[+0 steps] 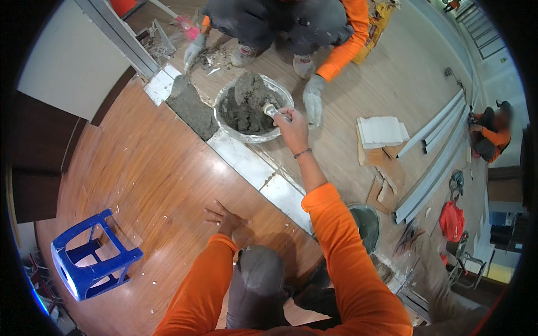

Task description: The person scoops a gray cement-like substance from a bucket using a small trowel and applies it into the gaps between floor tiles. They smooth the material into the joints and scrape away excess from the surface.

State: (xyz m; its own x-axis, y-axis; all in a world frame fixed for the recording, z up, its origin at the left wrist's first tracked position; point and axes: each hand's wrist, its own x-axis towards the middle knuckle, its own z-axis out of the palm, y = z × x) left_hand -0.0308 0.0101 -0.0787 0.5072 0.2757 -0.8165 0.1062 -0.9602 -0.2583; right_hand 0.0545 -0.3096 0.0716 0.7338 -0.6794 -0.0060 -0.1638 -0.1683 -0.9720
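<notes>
My right hand is closed round the handle of a trowel, reaching over the right side of a round basin. Its blade is hidden in the wet grey mortar heaped inside. The basin is white-rimmed and smeared with mortar. My left hand rests on the wood-look floor with its fingers spread, holding nothing. Left of the basin, a bed of mortar fills part of the floor strip. White marble-look tiles continue the strip toward me.
A co-worker crouches across the basin, one gloved hand by the mortar bed, the other gloved hand beside the basin. A blue stool lies at left. A bucket, tile pieces and metal profiles are at right.
</notes>
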